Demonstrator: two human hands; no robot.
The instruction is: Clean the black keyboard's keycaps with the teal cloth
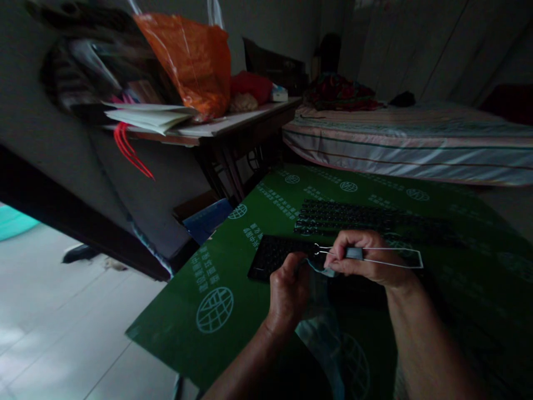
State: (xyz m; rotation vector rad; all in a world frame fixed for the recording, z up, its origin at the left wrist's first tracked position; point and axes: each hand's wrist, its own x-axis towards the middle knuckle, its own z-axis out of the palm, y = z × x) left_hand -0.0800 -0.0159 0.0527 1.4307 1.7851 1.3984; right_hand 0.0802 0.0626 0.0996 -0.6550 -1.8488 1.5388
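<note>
My right hand is closed around a wire keycap puller with a grey block in its middle. The looped wire tips point left, and the squared wire end sticks out to the right. My left hand is closed on a thin light-blue cloth, which hangs down over the table edge side nearest me. A fold of this cloth reaches the fingers of my right hand. Behind my hands lies a black keyboard, partly hidden by them. Rows of small black keycaps lie beyond it.
Everything rests on a green table printed with white globes. Left of it stands a desk with an orange bag, papers and red cords. A bed stands behind the table. A blue flat item is beside the table's left edge.
</note>
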